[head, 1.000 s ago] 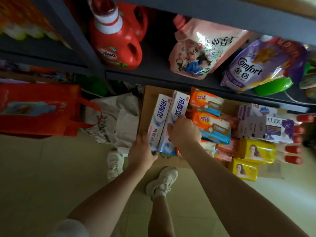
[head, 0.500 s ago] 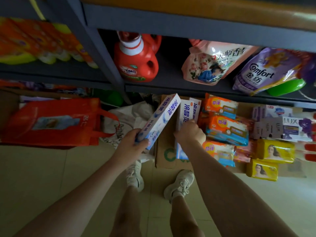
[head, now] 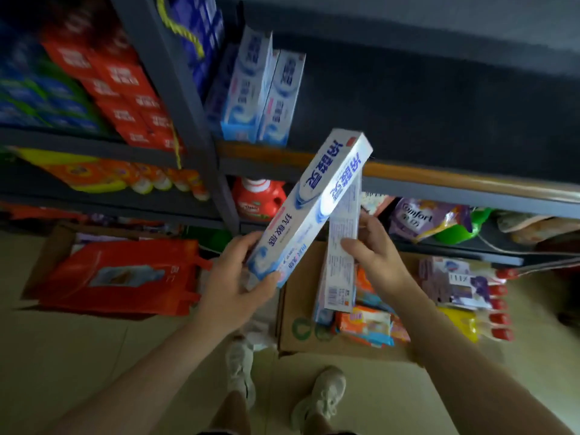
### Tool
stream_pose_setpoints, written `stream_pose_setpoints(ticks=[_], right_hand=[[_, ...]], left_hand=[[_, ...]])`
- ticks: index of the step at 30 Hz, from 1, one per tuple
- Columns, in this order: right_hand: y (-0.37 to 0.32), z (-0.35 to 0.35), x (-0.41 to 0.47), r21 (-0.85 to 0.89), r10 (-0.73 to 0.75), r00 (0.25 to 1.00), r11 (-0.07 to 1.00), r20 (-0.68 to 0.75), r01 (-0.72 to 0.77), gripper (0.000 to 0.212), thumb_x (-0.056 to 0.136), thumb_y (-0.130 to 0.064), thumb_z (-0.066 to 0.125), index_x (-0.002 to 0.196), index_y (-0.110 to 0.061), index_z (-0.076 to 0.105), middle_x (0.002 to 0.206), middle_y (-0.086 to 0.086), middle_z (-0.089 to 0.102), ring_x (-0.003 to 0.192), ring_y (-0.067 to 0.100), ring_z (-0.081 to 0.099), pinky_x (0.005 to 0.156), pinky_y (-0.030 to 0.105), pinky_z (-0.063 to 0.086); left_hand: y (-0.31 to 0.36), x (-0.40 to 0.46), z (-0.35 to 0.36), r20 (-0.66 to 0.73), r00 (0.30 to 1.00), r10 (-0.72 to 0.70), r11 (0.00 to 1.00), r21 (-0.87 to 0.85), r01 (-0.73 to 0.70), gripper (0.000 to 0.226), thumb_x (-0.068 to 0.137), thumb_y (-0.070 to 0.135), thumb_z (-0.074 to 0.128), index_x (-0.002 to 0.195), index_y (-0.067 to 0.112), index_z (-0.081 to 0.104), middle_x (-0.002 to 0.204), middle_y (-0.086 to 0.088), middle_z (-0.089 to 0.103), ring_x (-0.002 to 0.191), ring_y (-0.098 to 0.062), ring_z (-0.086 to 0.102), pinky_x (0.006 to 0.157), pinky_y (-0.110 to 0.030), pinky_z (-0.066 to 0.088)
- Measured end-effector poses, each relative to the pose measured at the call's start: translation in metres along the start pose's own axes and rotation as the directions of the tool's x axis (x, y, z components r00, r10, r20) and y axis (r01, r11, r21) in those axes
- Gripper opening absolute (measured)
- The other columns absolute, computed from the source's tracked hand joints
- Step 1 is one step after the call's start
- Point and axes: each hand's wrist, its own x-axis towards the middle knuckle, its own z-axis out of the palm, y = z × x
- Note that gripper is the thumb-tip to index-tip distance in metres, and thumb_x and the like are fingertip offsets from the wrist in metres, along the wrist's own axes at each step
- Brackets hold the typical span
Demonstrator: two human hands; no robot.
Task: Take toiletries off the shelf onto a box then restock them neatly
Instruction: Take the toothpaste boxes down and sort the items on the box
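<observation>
Hands each grip one long white-and-blue toothpaste carton above the floor. The left hand (head: 232, 284) has its fingers clenched around the near end of a slanted white-and-blue toothpaste carton (head: 310, 205), whose far end tilts toward the dark metal shelf (head: 439, 180). The right hand (head: 373, 246) pinches a second white toothpaste carton (head: 340, 255), held upright over the open brown cardboard box (head: 301, 328). Two matching blue-white cartons (head: 263, 95) stand on the shelf's left side.

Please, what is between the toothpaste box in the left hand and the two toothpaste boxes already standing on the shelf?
In the head view, only the orange shelf edge lies between the raised box and the shelved boxes; nothing else lies between.
</observation>
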Motion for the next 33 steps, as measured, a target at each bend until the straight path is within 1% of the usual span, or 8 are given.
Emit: stream_pose_setpoints(ticks=[3, 7, 11, 17, 22, 26, 29, 33], right_hand=[[-0.044, -0.003, 0.015, 0.032, -0.028, 0.997, 0.999, -0.072, 0.031, 0.037, 0.067, -0.044, 0.063, 0.095, -0.026, 0.049, 0.096, 0.007, 0.065, 0.084, 0.019, 0.064, 0.071, 0.036, 0.052], [-0.085, -0.001, 0.062, 0.036, -0.004, 0.978, 0.999, -0.206, 0.012, 0.05, 0.064, -0.058, 0.065, 0.098, -0.026, 0.048, 0.105, 0.005, 0.063, 0.095, 0.027, 0.064, 0.085, 0.048, 0.052], [-0.107, 0.0, 0.111, -0.192, -0.049, 0.963, 0.981, -0.265, -0.003, 0.059, 0.079, -0.051, 0.06, 0.12, -0.01, 0.047, 0.105, 0.002, 0.057, 0.089, 0.021, 0.058, 0.061, 0.027, 0.043], [-0.118, 0.005, 0.155, -0.3, -0.045, 0.949, 0.953, -0.313, -0.053, 0.069, 0.076, -0.056, 0.06, 0.124, -0.008, 0.047, 0.118, 0.011, 0.059, 0.103, 0.028, 0.06, 0.081, 0.035, 0.05], [-0.119, 0.011, 0.167, -0.221, -0.04, 0.974, 0.975, -0.222, -0.01, 0.062, 0.071, -0.054, 0.067, 0.118, -0.015, 0.056, 0.107, 0.003, 0.066, 0.085, 0.015, 0.064, 0.056, 0.021, 0.047], [-0.112, 0.009, 0.16, -0.223, -0.1, 0.987, 0.972, -0.13, 0.069, 0.06, 0.063, -0.049, 0.065, 0.112, -0.016, 0.06, 0.105, 0.004, 0.067, 0.094, 0.02, 0.066, 0.082, 0.042, 0.056], [-0.106, 0.009, 0.142, -0.261, -0.108, 0.993, 0.961, -0.057, 0.09, 0.046, 0.076, -0.041, 0.064, 0.117, -0.019, 0.056, 0.108, 0.0, 0.065, 0.095, 0.017, 0.065, 0.082, 0.042, 0.056], [-0.104, 0.01, 0.139, -0.222, -0.101, 0.995, 0.97, 0.018, 0.103, 0.038, 0.085, -0.032, 0.062, 0.12, -0.02, 0.053, 0.106, 0.0, 0.065, 0.092, 0.017, 0.065, 0.081, 0.04, 0.057]], left_hand=[[0.037, 0.026, -0.009, -0.143, 0.98, 0.141, 0.972, 0.208, -0.109, 0.05, 0.073, 0.044, 0.052, 0.116, 0.017, 0.053, 0.1, 0.009, 0.051, 0.092, 0.012, 0.05, 0.073, -0.003, 0.041], [0.061, 0.077, -0.012, -0.327, 0.934, 0.146, 0.914, 0.406, 0.0, 0.065, 0.071, 0.049, 0.048, 0.119, 0.006, 0.056, 0.102, -0.01, 0.055, 0.094, -0.022, 0.055, 0.074, -0.027, 0.043], [0.063, 0.12, -0.012, -0.368, 0.906, 0.206, 0.808, 0.586, 0.054, 0.057, 0.081, 0.034, 0.062, 0.125, 0.0, 0.05, 0.112, -0.019, 0.052, 0.107, -0.033, 0.051, 0.076, -0.038, 0.044], [0.069, 0.157, -0.009, -0.289, 0.917, 0.276, 0.664, 0.747, 0.035, 0.061, 0.086, 0.038, 0.058, 0.132, 0.002, 0.043, 0.121, -0.021, 0.049, 0.113, -0.035, 0.045, 0.083, -0.041, 0.044], [0.06, 0.17, -0.011, -0.192, 0.938, 0.29, 0.553, 0.833, 0.0, 0.058, 0.086, 0.045, 0.056, 0.132, 0.01, 0.048, 0.113, -0.027, 0.055, 0.107, -0.042, 0.048, 0.081, -0.046, 0.045], [0.053, 0.174, -0.017, -0.142, 0.955, 0.259, 0.532, 0.847, -0.019, 0.065, 0.082, 0.056, 0.038, 0.109, 0.002, 0.062, 0.114, -0.023, 0.055, 0.103, -0.041, 0.052, 0.081, -0.046, 0.047], [0.046, 0.176, -0.023, -0.063, 0.986, 0.157, 0.564, 0.825, -0.037, 0.062, 0.089, 0.054, 0.042, 0.138, 0.016, 0.041, 0.148, -0.019, 0.027, 0.133, -0.038, 0.029, 0.104, -0.047, 0.031], [0.039, 0.176, -0.033, -0.003, 0.996, 0.088, 0.536, 0.843, -0.044, 0.067, 0.09, 0.056, 0.038, 0.148, 0.033, 0.013, 0.156, -0.014, -0.003, 0.142, -0.036, 0.0, 0.113, -0.049, 0.015]])
